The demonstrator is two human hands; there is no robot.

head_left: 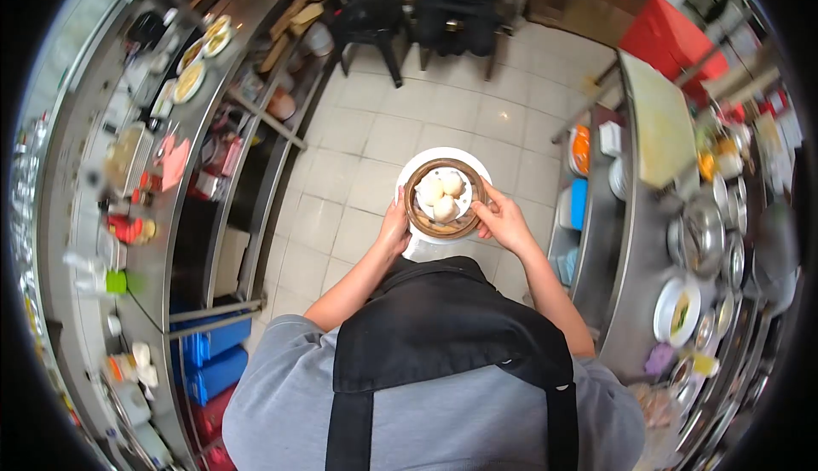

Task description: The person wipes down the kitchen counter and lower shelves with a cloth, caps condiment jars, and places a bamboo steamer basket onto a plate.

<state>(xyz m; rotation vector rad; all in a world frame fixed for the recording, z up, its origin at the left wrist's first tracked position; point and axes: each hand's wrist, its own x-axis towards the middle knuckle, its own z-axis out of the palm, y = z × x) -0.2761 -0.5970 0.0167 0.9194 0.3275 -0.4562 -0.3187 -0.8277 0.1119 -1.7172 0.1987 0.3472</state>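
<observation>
A round bamboo steamer basket (pixel 419 222) rests on a white plate (pixel 421 159), held out in front of my body. Inside the basket, three pale buns (pixel 445 208) sit on a white perforated liner (pixel 426 208). My left hand (pixel 394 226) grips the left side of the plate and basket, with its fingers along the edge. On the opposite side, my right hand (pixel 504 220) closes on the basket's rim, its thumb and fingers at the lower right. The undersides of the plate and of both hands are hidden.
Left, a steel counter (pixel 189 113) holds dishes and bottles, with blue bins (pixel 217 373) below. Right, another counter (pixel 635 292) bears a cutting board (pixel 666 122), metal bowls (pixel 697 241) and a white dish (pixel 668 311). Ahead, a person (pixel 457 2) sits beside a black chair (pixel 371 20).
</observation>
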